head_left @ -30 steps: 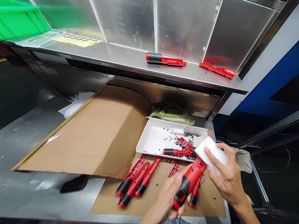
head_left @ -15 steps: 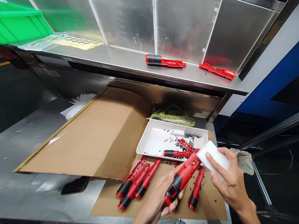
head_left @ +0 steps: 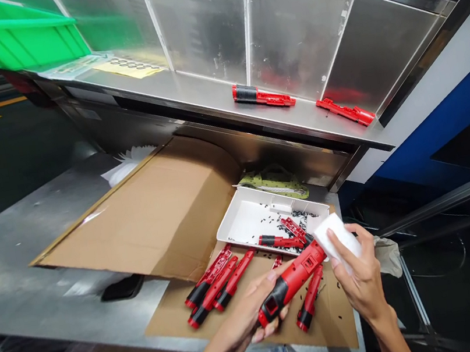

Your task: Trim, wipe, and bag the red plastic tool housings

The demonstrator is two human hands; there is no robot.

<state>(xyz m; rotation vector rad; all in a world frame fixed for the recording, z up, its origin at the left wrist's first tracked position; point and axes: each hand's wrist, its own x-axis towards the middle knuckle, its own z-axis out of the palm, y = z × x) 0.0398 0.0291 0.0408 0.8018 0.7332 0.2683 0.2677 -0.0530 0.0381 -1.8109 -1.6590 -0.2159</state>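
My left hand (head_left: 247,315) grips a red and black tool housing (head_left: 292,281) by its black end, held slanting up to the right above the cardboard sheet (head_left: 331,320). My right hand (head_left: 358,275) holds a white sponge block (head_left: 336,235) pressed against the housing's red tip. Under the held piece lies one red half-shell (head_left: 309,301). Three more red and black half-shells (head_left: 216,283) lie side by side to the left on the cardboard.
A white tray (head_left: 246,224) with small black screws and red parts sits behind the hands. A large cardboard flap (head_left: 152,212) covers the steel bench (head_left: 33,276). Two red parts (head_left: 262,95) (head_left: 345,110) rest on the upper steel shelf; a green bin (head_left: 11,39) stands top left.
The housing has swung to a flatter slant in my left hand, baring the half-shell beneath it. My right hand keeps the sponge at its red tip.
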